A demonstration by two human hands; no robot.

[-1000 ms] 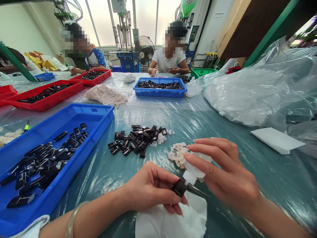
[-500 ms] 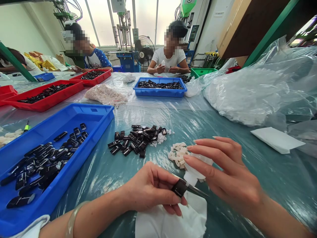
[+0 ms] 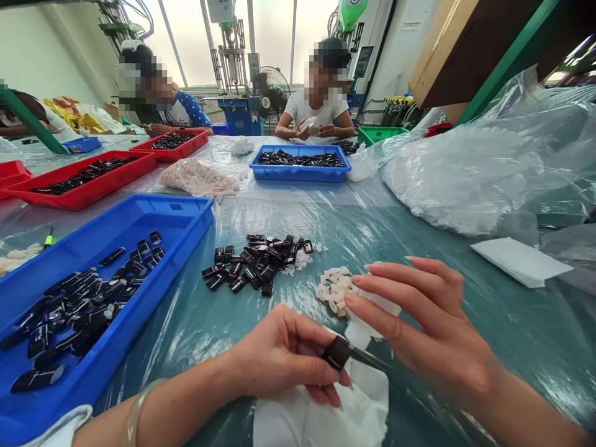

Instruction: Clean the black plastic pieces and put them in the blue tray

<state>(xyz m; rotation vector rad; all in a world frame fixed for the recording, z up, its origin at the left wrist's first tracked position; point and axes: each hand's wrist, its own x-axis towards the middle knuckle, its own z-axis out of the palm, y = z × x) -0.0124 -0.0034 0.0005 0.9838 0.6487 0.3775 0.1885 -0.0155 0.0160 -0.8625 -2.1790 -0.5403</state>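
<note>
My left hand (image 3: 298,357) pinches a small flat black plastic piece (image 3: 337,353) between thumb and fingers. A pointed metal tool (image 3: 372,358), seemingly tweezers, sticks out to the right beside this piece; its other end is hidden. My right hand (image 3: 428,323) hovers just right of it, fingers stretched and apart, thumb hidden. Beneath those fingers is a partly covered white translucent object (image 3: 357,334). Small cream-coloured pieces (image 3: 333,288) lie in a pile near my right fingertips. Under my left hand is a white cloth or sheet (image 3: 321,419). Black pieces (image 3: 261,261) are heaped ahead.
A blue tray (image 3: 190,214) of black pieces stands left. Farther off are another blue tray (image 3: 298,176) and red trays (image 3: 88,192). A large plastic bag (image 3: 479,167) and folded white paper (image 3: 521,262) lie right. Two people sit across the plastic-covered table.
My right fingers have spread slightly and shifted a little to the right. My left hand and the black piece have barely moved. The person across has tilted the white object they hold.
</note>
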